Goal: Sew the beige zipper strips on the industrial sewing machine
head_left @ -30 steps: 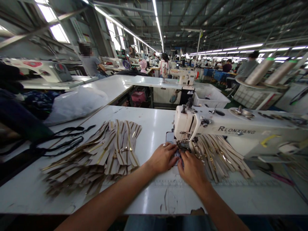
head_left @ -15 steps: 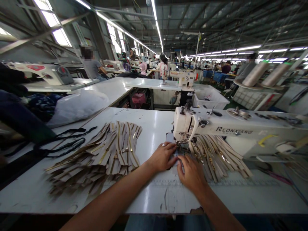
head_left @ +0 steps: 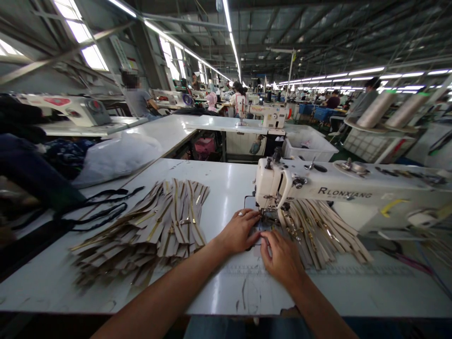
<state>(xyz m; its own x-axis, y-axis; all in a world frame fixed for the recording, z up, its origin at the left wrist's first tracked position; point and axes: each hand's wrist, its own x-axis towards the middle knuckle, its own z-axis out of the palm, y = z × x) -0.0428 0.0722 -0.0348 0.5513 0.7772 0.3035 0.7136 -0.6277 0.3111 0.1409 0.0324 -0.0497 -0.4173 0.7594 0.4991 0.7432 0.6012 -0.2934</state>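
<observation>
A long white table (head_left: 226, 188) runs under both hands and away to either side of them. On it, just beyond the right hand and stretching off to that hand's right, stands a cream sewing machine (head_left: 339, 190) with its needle end directly above the fingertips of both hands. To the left of the left hand, near but apart from it, lies a broad fanned heap of beige zippers (head_left: 155, 230) with brass teeth; further out past that heap are black cords (head_left: 102, 209) and a white plastic bag (head_left: 116, 157). Just to the right of the right hand, touching its outer edge, a second fan of sewn zippers (head_left: 321, 235) spreads out from under the machine's arm. Between the two hands, under the needle, sits a small dark piece of work (head_left: 260, 230), mostly hidden by the fingers. The left hand (head_left: 238, 231) lies palm down with fingers stretched flat and together, pressing on the piece from its left; a ring shows on one finger. The right hand (head_left: 282, 256) is also palm down, fingers loosely bent and bearing on the piece from the near side; whether it pinches anything cannot be made out. Far beyond both hands, other people sit at more machines.
</observation>
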